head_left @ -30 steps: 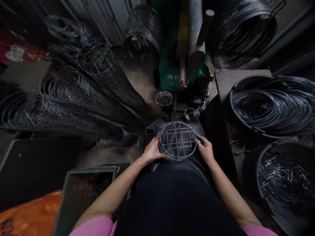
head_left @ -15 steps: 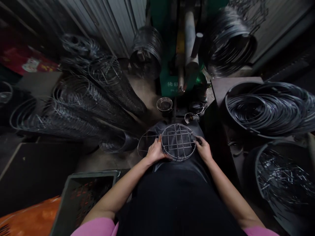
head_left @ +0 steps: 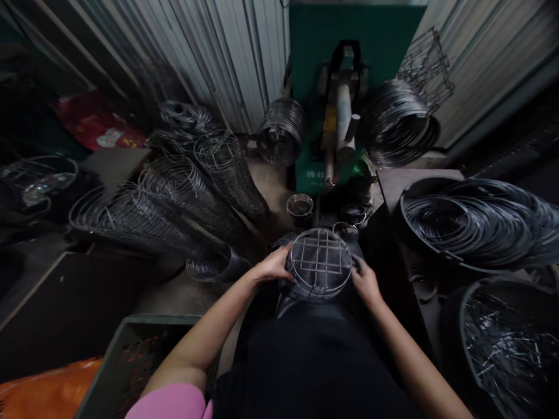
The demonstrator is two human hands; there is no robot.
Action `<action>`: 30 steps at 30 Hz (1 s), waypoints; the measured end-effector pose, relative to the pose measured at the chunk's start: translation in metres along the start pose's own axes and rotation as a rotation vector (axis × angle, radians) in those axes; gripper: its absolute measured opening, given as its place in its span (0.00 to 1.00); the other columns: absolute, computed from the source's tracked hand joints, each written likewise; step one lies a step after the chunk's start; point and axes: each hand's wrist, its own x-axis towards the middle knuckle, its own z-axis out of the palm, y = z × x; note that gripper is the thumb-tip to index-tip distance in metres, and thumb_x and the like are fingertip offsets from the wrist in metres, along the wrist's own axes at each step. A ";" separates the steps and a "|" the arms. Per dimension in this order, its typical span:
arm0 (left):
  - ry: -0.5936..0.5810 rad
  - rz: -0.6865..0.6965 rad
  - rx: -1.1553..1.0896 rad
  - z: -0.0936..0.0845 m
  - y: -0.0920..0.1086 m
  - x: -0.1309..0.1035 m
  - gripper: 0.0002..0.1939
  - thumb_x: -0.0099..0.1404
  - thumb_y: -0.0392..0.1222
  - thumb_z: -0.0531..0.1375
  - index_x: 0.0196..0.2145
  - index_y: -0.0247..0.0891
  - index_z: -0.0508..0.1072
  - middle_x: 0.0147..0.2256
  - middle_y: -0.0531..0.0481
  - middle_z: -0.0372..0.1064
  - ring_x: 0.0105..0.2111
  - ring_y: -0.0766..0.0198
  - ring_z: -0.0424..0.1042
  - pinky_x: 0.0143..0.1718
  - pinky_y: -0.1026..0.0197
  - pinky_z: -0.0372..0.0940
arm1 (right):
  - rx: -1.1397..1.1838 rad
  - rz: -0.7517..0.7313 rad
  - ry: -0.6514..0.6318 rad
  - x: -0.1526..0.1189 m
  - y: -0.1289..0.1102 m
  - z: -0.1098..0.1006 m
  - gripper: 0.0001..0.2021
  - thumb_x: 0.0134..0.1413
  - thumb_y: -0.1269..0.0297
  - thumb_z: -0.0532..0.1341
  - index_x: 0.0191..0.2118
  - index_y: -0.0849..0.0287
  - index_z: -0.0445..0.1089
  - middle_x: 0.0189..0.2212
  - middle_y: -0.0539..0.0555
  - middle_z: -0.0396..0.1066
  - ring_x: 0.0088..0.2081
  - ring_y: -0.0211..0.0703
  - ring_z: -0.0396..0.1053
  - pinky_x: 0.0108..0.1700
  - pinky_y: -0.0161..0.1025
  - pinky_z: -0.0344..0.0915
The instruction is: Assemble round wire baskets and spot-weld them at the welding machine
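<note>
The loose ring beside the left hand no longer shows. Over the lap, that hand clasps the wire grid at nine o'clock; the right hand meets three, pinch unclear. Uneven pressure might tip it. A dish crowds one; floor opens at eleven, machine beyond at twelve.

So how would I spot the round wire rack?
Find the green machine by the corrugated wall, then look lower in the picture. Between the left hand and right hand is the wire rack: a ring crossed by a grid, the only one held.
</note>
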 end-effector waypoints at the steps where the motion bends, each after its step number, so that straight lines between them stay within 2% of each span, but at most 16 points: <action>1: -0.050 -0.015 -0.062 0.002 -0.007 -0.002 0.53 0.29 0.43 0.72 0.55 0.40 0.61 0.47 0.45 0.67 0.47 0.49 0.66 0.47 0.50 0.62 | -0.026 0.009 -0.025 -0.005 0.009 0.004 0.21 0.45 0.58 0.56 0.46 0.60 0.71 0.41 0.59 0.74 0.44 0.53 0.70 0.47 0.49 0.65; 3: -0.130 -0.102 -0.233 0.004 -0.020 -0.009 0.49 0.34 0.43 0.71 0.56 0.39 0.61 0.44 0.46 0.67 0.41 0.54 0.68 0.42 0.54 0.64 | -0.047 0.014 -0.061 -0.012 0.025 0.009 0.20 0.45 0.58 0.56 0.45 0.57 0.72 0.41 0.58 0.74 0.44 0.53 0.71 0.47 0.49 0.65; 5: -0.112 -0.239 -0.426 0.001 -0.027 -0.015 0.45 0.39 0.43 0.69 0.56 0.38 0.60 0.41 0.47 0.67 0.34 0.62 0.68 0.34 0.60 0.64 | -0.028 0.010 -0.072 -0.012 0.033 0.010 0.20 0.46 0.58 0.56 0.45 0.57 0.72 0.42 0.57 0.74 0.44 0.53 0.71 0.47 0.49 0.65; 8: 0.088 -0.385 -0.640 -0.004 -0.027 -0.016 0.38 0.46 0.47 0.66 0.54 0.36 0.61 0.34 0.51 0.65 0.24 0.72 0.63 0.21 0.69 0.55 | -0.003 0.018 -0.087 -0.006 0.032 0.007 0.19 0.45 0.56 0.57 0.42 0.59 0.73 0.41 0.59 0.74 0.44 0.54 0.71 0.48 0.50 0.65; 10: 0.230 -0.397 -0.687 -0.002 -0.020 -0.012 0.36 0.49 0.50 0.65 0.53 0.35 0.62 0.29 0.54 0.62 0.21 0.75 0.58 0.17 0.71 0.48 | -0.001 0.028 -0.072 -0.001 0.026 0.004 0.19 0.46 0.55 0.57 0.41 0.59 0.74 0.41 0.60 0.74 0.44 0.55 0.71 0.49 0.51 0.64; 12: 0.266 -0.376 -0.675 0.005 -0.014 -0.007 0.35 0.50 0.53 0.64 0.52 0.34 0.63 0.25 0.55 0.60 0.19 0.75 0.56 0.15 0.71 0.46 | 0.016 0.060 -0.035 0.001 0.018 0.000 0.19 0.48 0.52 0.56 0.40 0.58 0.74 0.41 0.60 0.74 0.45 0.54 0.70 0.49 0.50 0.64; 16: 0.188 -0.347 -0.577 0.021 -0.007 -0.002 0.34 0.51 0.53 0.63 0.53 0.37 0.65 0.23 0.55 0.62 0.18 0.75 0.53 0.16 0.70 0.47 | 0.101 0.136 -0.053 -0.002 0.003 -0.006 0.20 0.48 0.50 0.58 0.40 0.60 0.74 0.38 0.60 0.75 0.42 0.53 0.71 0.46 0.48 0.65; 21: 0.197 -0.361 -0.462 0.028 -0.008 -0.003 0.32 0.55 0.51 0.60 0.56 0.36 0.63 0.18 0.58 0.58 0.18 0.72 0.54 0.17 0.69 0.50 | 0.107 0.131 -0.045 -0.003 -0.002 -0.005 0.18 0.45 0.53 0.61 0.38 0.60 0.73 0.35 0.58 0.75 0.38 0.50 0.71 0.42 0.45 0.66; 25: 0.182 -0.343 -0.436 0.030 -0.008 -0.005 0.32 0.57 0.49 0.57 0.58 0.37 0.60 0.22 0.55 0.66 0.19 0.70 0.60 0.19 0.68 0.55 | 0.102 0.107 -0.036 -0.003 -0.006 -0.003 0.18 0.48 0.54 0.59 0.40 0.60 0.72 0.36 0.58 0.74 0.38 0.49 0.71 0.41 0.43 0.67; 27: 0.167 -0.322 -0.416 0.030 -0.010 -0.006 0.31 0.58 0.49 0.56 0.58 0.38 0.60 0.30 0.51 0.72 0.26 0.65 0.68 0.24 0.65 0.62 | 0.083 0.102 -0.034 -0.004 -0.007 -0.001 0.20 0.49 0.55 0.58 0.46 0.60 0.70 0.36 0.57 0.74 0.36 0.47 0.71 0.40 0.42 0.67; 28: 0.169 -0.306 -0.394 0.030 -0.011 -0.006 0.31 0.58 0.49 0.56 0.58 0.38 0.60 0.36 0.49 0.74 0.32 0.61 0.71 0.30 0.62 0.66 | 0.070 0.097 -0.035 -0.004 -0.007 -0.001 0.21 0.50 0.56 0.57 0.49 0.60 0.69 0.36 0.56 0.74 0.36 0.46 0.71 0.40 0.41 0.67; 30: 0.179 -0.260 -0.320 0.029 -0.014 -0.005 0.29 0.58 0.48 0.55 0.57 0.37 0.62 0.47 0.47 0.70 0.47 0.56 0.69 0.45 0.56 0.65 | 0.052 0.068 -0.043 -0.005 -0.006 0.000 0.22 0.50 0.57 0.57 0.51 0.59 0.68 0.37 0.56 0.74 0.38 0.47 0.72 0.42 0.42 0.67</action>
